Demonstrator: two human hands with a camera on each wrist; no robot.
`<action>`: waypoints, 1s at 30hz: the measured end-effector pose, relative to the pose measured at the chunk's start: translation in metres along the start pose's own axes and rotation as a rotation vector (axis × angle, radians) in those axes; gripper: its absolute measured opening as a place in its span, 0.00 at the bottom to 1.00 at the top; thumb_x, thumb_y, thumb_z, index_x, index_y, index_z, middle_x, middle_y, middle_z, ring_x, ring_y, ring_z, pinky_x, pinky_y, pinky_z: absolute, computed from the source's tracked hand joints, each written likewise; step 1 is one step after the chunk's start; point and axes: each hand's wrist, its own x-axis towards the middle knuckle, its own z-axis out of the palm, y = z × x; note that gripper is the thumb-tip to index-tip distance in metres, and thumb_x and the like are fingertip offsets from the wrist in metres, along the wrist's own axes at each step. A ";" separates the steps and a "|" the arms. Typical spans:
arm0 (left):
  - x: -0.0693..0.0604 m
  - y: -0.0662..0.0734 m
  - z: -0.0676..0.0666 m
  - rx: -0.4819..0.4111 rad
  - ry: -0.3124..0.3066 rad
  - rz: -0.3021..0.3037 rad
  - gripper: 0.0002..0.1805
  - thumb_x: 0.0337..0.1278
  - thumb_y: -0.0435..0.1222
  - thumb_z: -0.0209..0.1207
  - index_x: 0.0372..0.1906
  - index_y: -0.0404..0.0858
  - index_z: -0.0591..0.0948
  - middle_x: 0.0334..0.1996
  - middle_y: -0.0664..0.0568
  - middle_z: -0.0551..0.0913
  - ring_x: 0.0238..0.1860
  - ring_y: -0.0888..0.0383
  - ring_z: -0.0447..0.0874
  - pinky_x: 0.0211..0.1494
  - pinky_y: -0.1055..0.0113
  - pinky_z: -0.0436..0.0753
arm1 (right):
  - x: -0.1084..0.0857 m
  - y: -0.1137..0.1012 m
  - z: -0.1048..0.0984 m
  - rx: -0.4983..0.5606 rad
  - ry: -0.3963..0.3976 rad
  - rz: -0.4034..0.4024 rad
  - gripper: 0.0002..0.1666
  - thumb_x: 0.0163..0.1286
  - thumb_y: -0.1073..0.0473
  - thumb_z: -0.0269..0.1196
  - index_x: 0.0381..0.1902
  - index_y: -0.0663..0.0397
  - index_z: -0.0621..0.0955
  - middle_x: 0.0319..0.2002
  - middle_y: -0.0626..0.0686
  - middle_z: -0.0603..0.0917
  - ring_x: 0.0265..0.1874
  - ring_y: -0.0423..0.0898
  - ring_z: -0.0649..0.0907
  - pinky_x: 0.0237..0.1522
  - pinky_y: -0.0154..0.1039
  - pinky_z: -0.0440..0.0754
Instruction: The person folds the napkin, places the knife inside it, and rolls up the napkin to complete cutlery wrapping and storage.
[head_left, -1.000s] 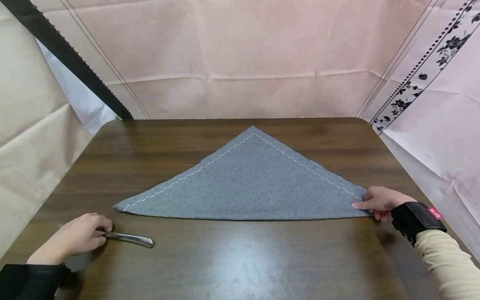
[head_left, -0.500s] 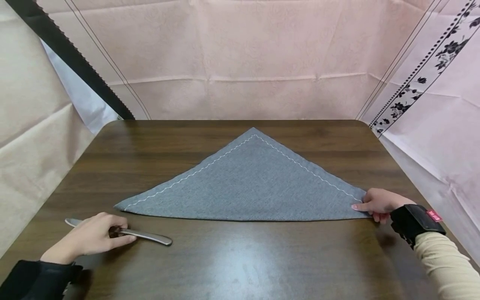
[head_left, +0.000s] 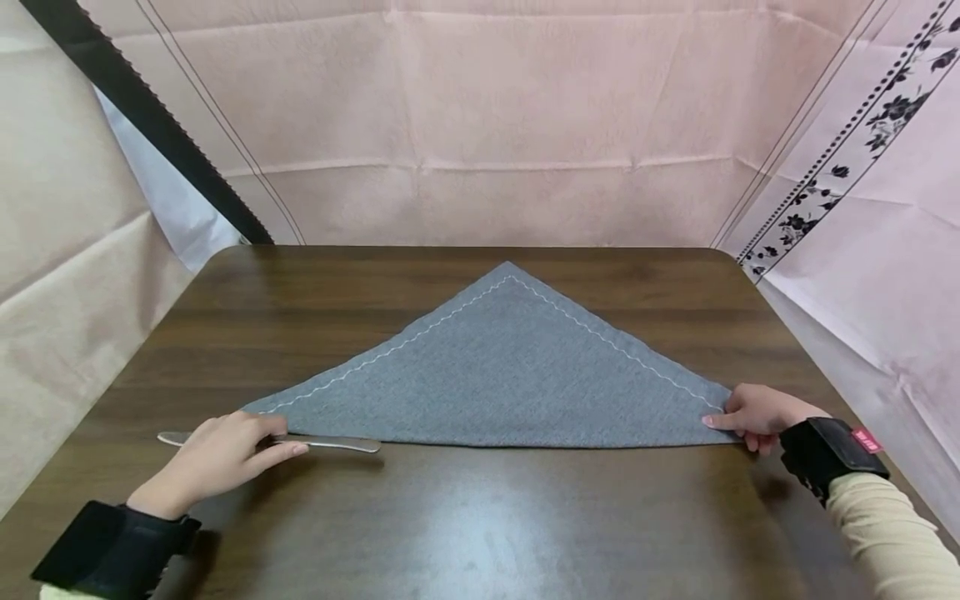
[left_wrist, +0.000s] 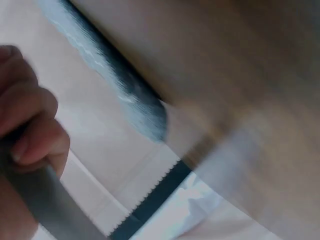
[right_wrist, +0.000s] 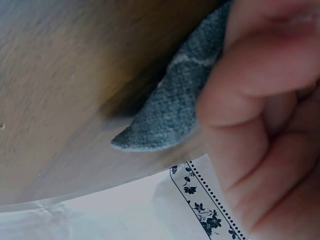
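Cloth (head_left: 495,375) partly behind left hand (head_left: 221,462), table (head_left: 525,517), drape (head_left: 540,92)

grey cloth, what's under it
Brown tabletop shows around the grey cloth, so the cloth appears to lie on it; anything else beneath is covered and cannot be seen.

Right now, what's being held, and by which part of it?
Left hand holds the knife around its middle; right hand pinches the cloth near its right corner.
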 end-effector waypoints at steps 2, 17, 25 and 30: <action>0.005 0.005 0.001 0.022 0.050 0.017 0.21 0.49 0.51 0.61 0.16 0.53 0.62 0.12 0.68 0.53 0.15 0.72 0.53 0.18 0.74 0.52 | -0.001 -0.001 -0.002 -0.006 0.005 0.000 0.25 0.57 0.41 0.61 0.20 0.57 0.73 0.12 0.47 0.67 0.11 0.41 0.69 0.18 0.34 0.67; 0.039 0.042 0.015 0.047 0.248 0.111 0.16 0.50 0.47 0.62 0.19 0.49 0.68 0.15 0.66 0.56 0.15 0.70 0.54 0.16 0.75 0.52 | 0.002 0.004 0.007 -0.040 0.079 -0.001 0.26 0.55 0.40 0.63 0.15 0.56 0.73 0.10 0.47 0.69 0.08 0.40 0.70 0.15 0.32 0.68; 0.058 0.063 0.020 0.012 0.230 0.133 0.14 0.52 0.41 0.62 0.21 0.45 0.69 0.16 0.63 0.58 0.15 0.69 0.54 0.16 0.74 0.54 | 0.002 0.003 0.011 -0.035 0.095 -0.011 0.24 0.58 0.45 0.63 0.14 0.55 0.71 0.09 0.48 0.68 0.07 0.39 0.69 0.14 0.31 0.68; 0.074 0.076 0.023 0.023 0.261 0.193 0.12 0.50 0.36 0.63 0.23 0.43 0.70 0.17 0.61 0.63 0.15 0.66 0.58 0.14 0.74 0.57 | 0.000 0.000 0.004 -0.062 0.100 -0.001 0.24 0.59 0.45 0.62 0.14 0.56 0.72 0.09 0.48 0.69 0.08 0.40 0.70 0.14 0.32 0.68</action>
